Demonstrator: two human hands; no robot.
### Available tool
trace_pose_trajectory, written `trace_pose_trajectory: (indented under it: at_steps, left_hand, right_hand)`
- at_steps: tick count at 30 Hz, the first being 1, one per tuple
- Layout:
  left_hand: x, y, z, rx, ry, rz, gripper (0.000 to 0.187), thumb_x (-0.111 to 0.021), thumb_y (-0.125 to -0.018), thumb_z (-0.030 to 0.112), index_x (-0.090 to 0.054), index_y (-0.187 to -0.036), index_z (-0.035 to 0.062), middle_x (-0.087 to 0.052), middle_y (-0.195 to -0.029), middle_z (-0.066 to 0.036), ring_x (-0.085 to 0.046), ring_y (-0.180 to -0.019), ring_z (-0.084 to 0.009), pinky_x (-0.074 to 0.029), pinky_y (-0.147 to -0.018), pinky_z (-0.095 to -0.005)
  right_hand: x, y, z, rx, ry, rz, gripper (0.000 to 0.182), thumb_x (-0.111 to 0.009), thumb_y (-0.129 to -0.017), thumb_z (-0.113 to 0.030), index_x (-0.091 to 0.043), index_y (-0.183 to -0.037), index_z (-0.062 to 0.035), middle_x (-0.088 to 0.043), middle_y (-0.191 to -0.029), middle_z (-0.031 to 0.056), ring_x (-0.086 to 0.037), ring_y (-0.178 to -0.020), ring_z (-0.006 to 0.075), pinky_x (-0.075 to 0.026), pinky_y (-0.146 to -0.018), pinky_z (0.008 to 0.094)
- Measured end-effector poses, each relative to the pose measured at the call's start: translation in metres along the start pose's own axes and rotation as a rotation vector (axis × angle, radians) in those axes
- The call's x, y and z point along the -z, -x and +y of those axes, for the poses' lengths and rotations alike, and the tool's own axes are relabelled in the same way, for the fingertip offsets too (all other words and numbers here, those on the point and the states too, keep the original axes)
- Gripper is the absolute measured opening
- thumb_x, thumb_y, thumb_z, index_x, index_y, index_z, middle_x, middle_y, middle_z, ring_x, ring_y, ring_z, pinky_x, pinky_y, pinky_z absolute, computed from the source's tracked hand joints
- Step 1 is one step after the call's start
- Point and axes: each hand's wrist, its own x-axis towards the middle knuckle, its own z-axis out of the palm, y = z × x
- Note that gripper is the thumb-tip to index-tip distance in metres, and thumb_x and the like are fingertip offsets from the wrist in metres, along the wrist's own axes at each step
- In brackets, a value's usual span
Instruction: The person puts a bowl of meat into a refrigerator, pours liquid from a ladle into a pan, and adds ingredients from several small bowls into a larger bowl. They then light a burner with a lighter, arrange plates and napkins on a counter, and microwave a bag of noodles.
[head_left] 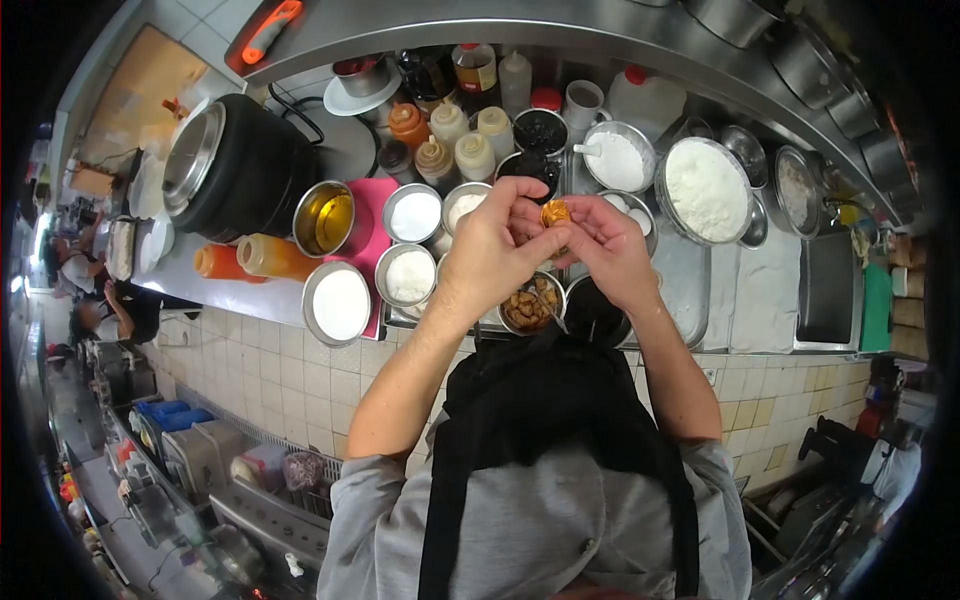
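Note:
My left hand [500,245] and my right hand [610,245] meet over the counter, fingers curled in a pinch around a small shiny orange-gold piece [555,212]. Its lower part is hidden by my thumbs, and I cannot tell what it is. Just beyond my right fingers, white eggs [638,220] show in a metal bowl. Below my hands stands a bowl of brown chunks [528,305] with a spoon in it. A dark container [597,308] sits beside that bowl, near my right wrist. Left of my left hand are bowls of white powder [410,277].
A pot of yellow oil [330,220] stands at left, near a black round cooker [240,165]. Several squeeze bottles [435,160] fill the back. At right are a large bowl of flour [707,190], a metal tray [685,285] and a sink [830,290]. People [115,310] are far left.

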Motion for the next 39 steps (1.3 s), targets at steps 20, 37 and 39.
trace_pose_trajectory:
  at_steps: [20,37,39]
  left_hand:
    - [0.023,0.01,-0.002,-0.401,-0.333,0.175,0.019,-0.068,-0.087,0.003,-0.072,-0.106,0.0044,-0.068,-0.088,-0.012,-0.067,-0.075,-0.025,-0.054,-0.062,-0.033]
    - [0.047,0.026,-0.007,-0.061,-0.138,-0.078,0.02,-0.072,-0.086,0.015,-0.071,-0.103,0.0031,-0.072,-0.082,-0.011,-0.069,-0.075,-0.0148,-0.055,-0.068,-0.0294]
    - [0.05,0.029,-0.006,-0.102,-0.189,-0.028,0.021,-0.071,-0.086,0.016,-0.071,-0.103,0.0029,-0.072,-0.083,-0.013,-0.071,-0.075,-0.0206,-0.055,-0.068,-0.0313]
  right_hand:
    - [-0.012,-0.003,0.007,-0.199,-0.35,0.001,0.026,-0.06,-0.099,-0.012,-0.059,-0.122,0.0,-0.066,-0.105,0.0067,-0.066,-0.084,0.0131,-0.057,-0.071,0.0264]
    - [-0.028,-0.005,-0.01,-0.069,0.116,-0.013,0.026,-0.061,-0.095,-0.003,-0.059,-0.121,0.0028,-0.068,-0.107,0.0096,-0.067,-0.093,0.0144,-0.057,-0.078,0.0265]
    - [-0.03,-0.01,-0.009,-0.066,0.139,-0.041,0.026,-0.061,-0.095,-0.004,-0.059,-0.12,0.003,-0.068,-0.104,0.0097,-0.066,-0.088,0.0136,-0.057,-0.075,0.0261]
